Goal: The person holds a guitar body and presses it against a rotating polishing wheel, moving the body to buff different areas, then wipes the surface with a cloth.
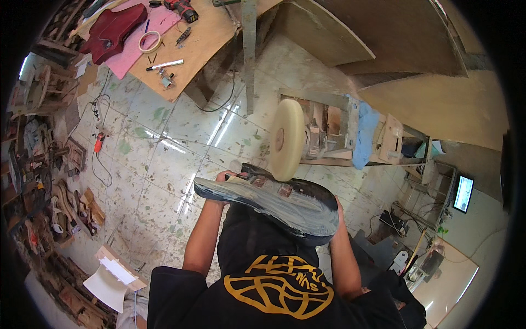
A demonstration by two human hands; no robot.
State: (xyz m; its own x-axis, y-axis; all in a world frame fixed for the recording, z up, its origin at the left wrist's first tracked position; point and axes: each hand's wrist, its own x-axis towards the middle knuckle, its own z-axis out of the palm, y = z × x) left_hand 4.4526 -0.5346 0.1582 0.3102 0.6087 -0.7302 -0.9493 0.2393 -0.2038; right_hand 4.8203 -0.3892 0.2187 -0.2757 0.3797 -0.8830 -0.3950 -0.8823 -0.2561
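Note:
Between my two hands I hold a black electric guitar body (298,211), its side smeared with whitish streaks and its cut-out cavities showing bare wood. My left hand (223,176) grips it near the horn at the left end, fingers partly hidden behind the body. At the rounded right end my right hand (340,213) clasps the edge, with most of its fingers out of sight. Just above the guitar body stands a cream buffing wheel (290,140). Its lower rim meets or nearly meets the body's far side; I cannot tell if they touch.
The wheel is mounted on a machine stand (334,129) with a blue cloth (363,134). At the upper left a wooden table (192,57) bears a red guitar body (118,30), a tape roll (149,41) and a drill (182,8). A corded orange tool (99,142) lies on the floor.

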